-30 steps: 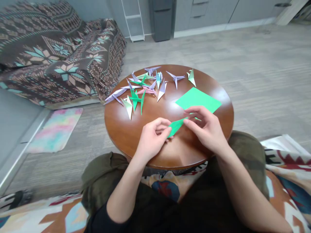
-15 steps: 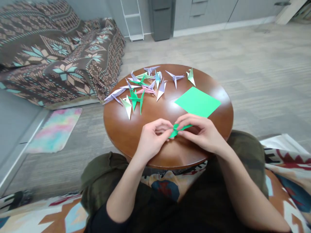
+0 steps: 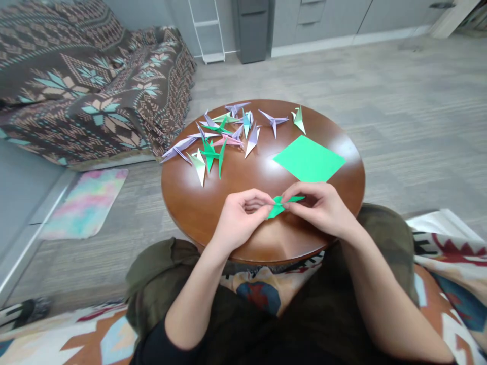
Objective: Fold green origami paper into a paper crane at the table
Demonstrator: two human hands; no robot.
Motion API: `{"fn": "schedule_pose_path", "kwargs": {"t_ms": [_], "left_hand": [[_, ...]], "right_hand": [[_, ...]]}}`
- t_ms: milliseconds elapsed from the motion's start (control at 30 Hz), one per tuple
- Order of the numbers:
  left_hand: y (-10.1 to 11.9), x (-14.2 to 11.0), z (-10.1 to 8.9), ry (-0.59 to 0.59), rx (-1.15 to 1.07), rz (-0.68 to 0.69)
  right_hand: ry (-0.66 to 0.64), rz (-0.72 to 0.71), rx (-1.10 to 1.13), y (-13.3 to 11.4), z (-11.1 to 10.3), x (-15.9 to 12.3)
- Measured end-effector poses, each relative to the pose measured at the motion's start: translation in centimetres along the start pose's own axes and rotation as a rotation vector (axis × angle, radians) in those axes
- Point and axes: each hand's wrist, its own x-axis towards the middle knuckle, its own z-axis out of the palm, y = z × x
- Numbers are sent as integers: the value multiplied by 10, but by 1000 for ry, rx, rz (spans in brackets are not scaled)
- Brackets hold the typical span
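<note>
Both grips, left hand (image 3: 246,213) and right hand (image 3: 318,208), pinch one folded green paper piece (image 3: 276,208). It is above the round brown wooden desk (image 3: 243,175).

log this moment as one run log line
left hand: pinching folded green paper | right hand: pinching same piece | flat green sheet: on table beyond right hand

Home room: patterned throw over sofa (image 3: 102,96).
</note>
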Motion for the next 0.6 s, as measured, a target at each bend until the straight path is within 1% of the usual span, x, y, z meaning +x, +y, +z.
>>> {"fn": "schedule_pose_path", "kwargs": {"t_ms": [100, 200, 267, 400, 500, 600], "left_hand": [[3, 0, -1, -75, -26, -63], [2, 1, -3, -58, -54, -158], [0, 1, -4, -81, -83, -227], [-1, 2, -7, -253, -102, -293], [1, 1, -10, -331, -91, -307], [1, 0, -10, -329, -139, -322]], "right_hand": [[42, -9, -8, -1, 1, -1], [-5, -44, -9, -4, 2, -1], [-40, -66, -24, -7, 3, -2], [-50, -64, -71, -11, 5, -2], [16, -45, -26, -11, 6, -2], [108, -15, 110, -10, 6, -1]]}}
